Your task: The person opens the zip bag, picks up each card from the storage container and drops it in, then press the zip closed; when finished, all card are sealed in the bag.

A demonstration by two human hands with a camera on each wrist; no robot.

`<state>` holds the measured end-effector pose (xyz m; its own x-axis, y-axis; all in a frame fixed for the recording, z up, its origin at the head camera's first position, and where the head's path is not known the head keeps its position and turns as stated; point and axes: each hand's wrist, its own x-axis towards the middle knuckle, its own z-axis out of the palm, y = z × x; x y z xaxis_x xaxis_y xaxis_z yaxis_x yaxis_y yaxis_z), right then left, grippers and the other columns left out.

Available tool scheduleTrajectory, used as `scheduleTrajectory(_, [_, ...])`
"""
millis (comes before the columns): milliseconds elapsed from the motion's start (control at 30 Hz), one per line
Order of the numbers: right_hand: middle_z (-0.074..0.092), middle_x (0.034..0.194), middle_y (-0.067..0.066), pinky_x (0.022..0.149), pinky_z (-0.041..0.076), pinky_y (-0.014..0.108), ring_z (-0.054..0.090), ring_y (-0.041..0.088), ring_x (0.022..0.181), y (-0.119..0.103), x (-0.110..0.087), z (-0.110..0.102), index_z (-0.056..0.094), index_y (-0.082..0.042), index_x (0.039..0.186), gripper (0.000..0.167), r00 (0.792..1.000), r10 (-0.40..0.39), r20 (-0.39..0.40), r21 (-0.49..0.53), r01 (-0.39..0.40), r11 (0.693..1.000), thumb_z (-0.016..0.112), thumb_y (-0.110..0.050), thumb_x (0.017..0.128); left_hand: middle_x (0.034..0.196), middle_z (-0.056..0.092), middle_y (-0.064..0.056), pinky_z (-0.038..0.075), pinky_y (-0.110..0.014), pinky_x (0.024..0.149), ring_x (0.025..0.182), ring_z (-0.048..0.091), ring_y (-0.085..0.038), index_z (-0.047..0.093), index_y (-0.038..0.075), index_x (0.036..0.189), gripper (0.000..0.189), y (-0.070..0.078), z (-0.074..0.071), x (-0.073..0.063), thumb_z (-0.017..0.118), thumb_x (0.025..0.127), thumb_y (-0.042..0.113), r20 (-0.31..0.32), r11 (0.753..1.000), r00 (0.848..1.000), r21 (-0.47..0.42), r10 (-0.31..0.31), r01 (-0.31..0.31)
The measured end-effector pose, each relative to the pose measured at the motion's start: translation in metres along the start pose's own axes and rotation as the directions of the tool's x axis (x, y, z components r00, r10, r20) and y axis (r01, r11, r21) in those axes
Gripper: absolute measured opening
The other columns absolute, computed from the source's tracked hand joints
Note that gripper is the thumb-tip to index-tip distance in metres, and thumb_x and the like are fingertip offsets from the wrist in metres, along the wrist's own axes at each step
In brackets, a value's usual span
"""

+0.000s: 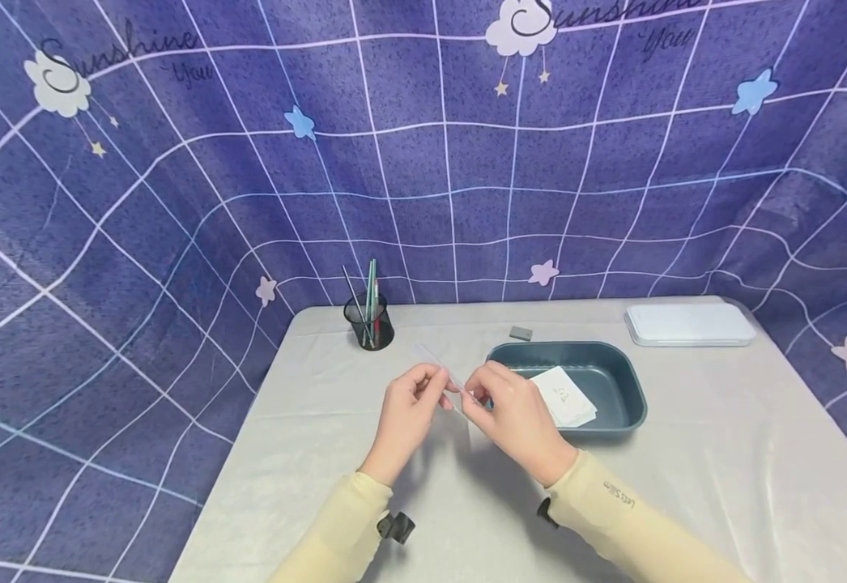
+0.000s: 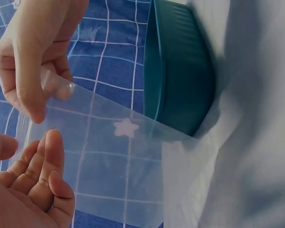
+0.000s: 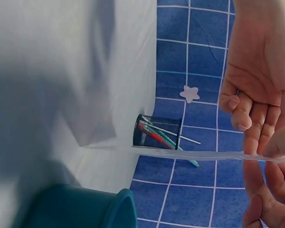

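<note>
A clear plastic bag (image 2: 109, 166) hangs between my two hands above the table, its top edge up near the fingers. My left hand (image 1: 409, 409) pinches that edge between thumb and fingers. On the other side, my right hand (image 1: 514, 417) grips the same edge close by. In the right wrist view the bag (image 3: 194, 154) is seen nearly edge-on as a thin strip. Just right of the hands stands a dark teal tray (image 1: 631, 380) with white paper cards (image 1: 562, 397) in it; the top card carries small marks too faint to read.
A black mesh pen holder (image 1: 372, 336) with pencils stands at the back left. Behind the tray lies a small grey eraser (image 1: 521, 333). A flat white case (image 1: 689, 324) is at the back right. A blue patterned curtain (image 1: 409, 162) rises behind the table (image 1: 307, 453).
</note>
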<state>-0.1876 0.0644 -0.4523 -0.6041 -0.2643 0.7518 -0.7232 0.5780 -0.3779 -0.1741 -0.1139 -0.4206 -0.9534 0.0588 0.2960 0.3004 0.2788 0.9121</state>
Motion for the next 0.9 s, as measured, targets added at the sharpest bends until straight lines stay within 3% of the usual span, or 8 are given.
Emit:
scheduleTrajectory(100, [0.06,0.082,-0.006,0.061,0.052,0.026,0.064,0.009,0.071,0.001,-0.001,0.0,0.065,-0.015,0.087,0.015,1.0,0.011,0.009,0.029,-0.011,1.0,0.076,-0.006,0.084,0.076,0.073,-0.003,0.028,-0.023,0.046,0.058,0.062,-0.013,0.074,0.005,0.092,0.018,-0.012,0.0,0.003,0.063,0.104,0.012,0.0,1.0,1.0,0.016,0.014,-0.014])
scheduleTrajectory(200, [0.064,0.087,-0.005,0.063,0.053,0.026,0.066,0.01,0.072,0.0,-0.002,0.0,0.068,-0.014,0.096,0.015,0.999,0.038,0.038,0.071,-0.041,0.997,0.08,-0.011,0.086,0.078,0.074,-0.003,0.039,-0.022,0.051,0.065,0.069,-0.021,0.075,0.008,0.092,0.016,-0.024,0.0,0.008,0.064,0.103,0.013,0.006,1.0,1.0,0.025,0.019,-0.019])
scheduleTrajectory(333, [0.067,0.095,-0.007,0.065,0.054,0.028,0.067,0.01,0.076,-0.001,-0.001,-0.002,0.071,-0.015,0.108,0.022,0.989,0.11,0.097,0.153,-0.124,0.98,0.081,-0.023,0.09,0.075,0.072,-0.002,0.052,-0.026,0.061,0.068,0.07,-0.023,0.075,0.007,0.091,0.014,-0.022,-0.002,0.009,0.064,0.101,0.008,0.021,0.998,0.999,0.042,0.039,-0.04])
scheduleTrajectory(600, [0.068,0.097,-0.011,0.068,0.059,0.033,0.067,0.006,0.081,0.001,0.004,-0.006,0.075,-0.016,0.11,0.015,0.96,0.223,0.169,0.291,-0.265,0.919,0.076,-0.023,0.096,0.084,0.075,0.008,0.054,-0.029,0.063,0.07,0.071,-0.016,0.081,0.015,0.095,0.01,-0.02,-0.006,0.011,0.073,0.099,0.02,0.09,0.986,0.992,0.128,0.093,-0.104])
scheduleTrajectory(767, [0.073,0.098,-0.008,0.071,0.059,0.03,0.07,0.006,0.08,0.004,0.004,-0.009,0.078,-0.013,0.105,0.014,0.949,0.24,0.205,0.33,-0.298,0.896,0.08,-0.016,0.092,0.082,0.076,0.004,0.052,-0.026,0.062,0.072,0.073,-0.021,0.083,0.016,0.093,0.01,-0.018,-0.007,0.011,0.076,0.097,0.022,0.117,0.983,0.991,0.161,0.07,-0.089])
scheduleTrajectory(900, [0.074,0.096,-0.004,0.071,0.059,0.028,0.07,0.006,0.079,0.004,0.004,-0.01,0.079,-0.01,0.102,0.012,0.949,0.238,0.207,0.309,-0.294,0.904,0.078,-0.007,0.09,0.081,0.077,0.002,0.053,-0.026,0.064,0.072,0.072,-0.015,0.083,0.016,0.092,0.011,-0.017,-0.007,0.011,0.075,0.097,0.021,0.143,0.972,0.986,0.205,0.082,-0.111])
